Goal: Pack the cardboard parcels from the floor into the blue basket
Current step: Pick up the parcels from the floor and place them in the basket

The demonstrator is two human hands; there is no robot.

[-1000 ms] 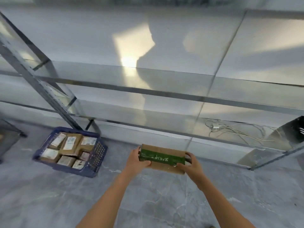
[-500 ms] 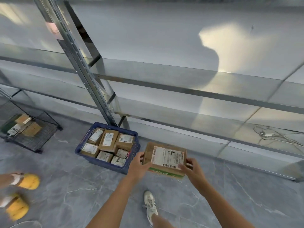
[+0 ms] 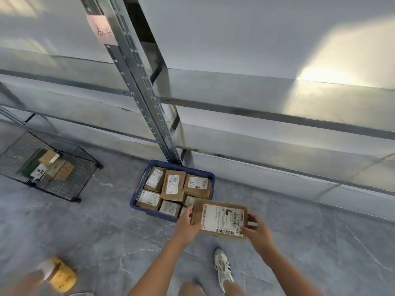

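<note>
I hold a flat cardboard parcel (image 3: 222, 218) with a white shipping label facing up. My left hand (image 3: 188, 224) grips its left end and my right hand (image 3: 256, 229) grips its right end. The parcel hangs just above the near right corner of the blue basket (image 3: 136, 201), which stands on the grey floor against the foot of a metal shelf post. Several labelled cardboard parcels (image 3: 173, 186) lie packed flat inside the basket, nearly filling it.
A black wire basket (image 3: 70, 186) with a few small boxes sits on the floor to the left. The metal shelving (image 3: 277, 116) runs along the wall behind. Another person's yellow slipper (image 3: 62, 274) is at lower left; my white shoe (image 3: 223, 265) is below the parcel.
The parcel has turned from green edge up to label up and has moved left toward the blue basket. My view has swung left and down, bringing the basket closer.
</note>
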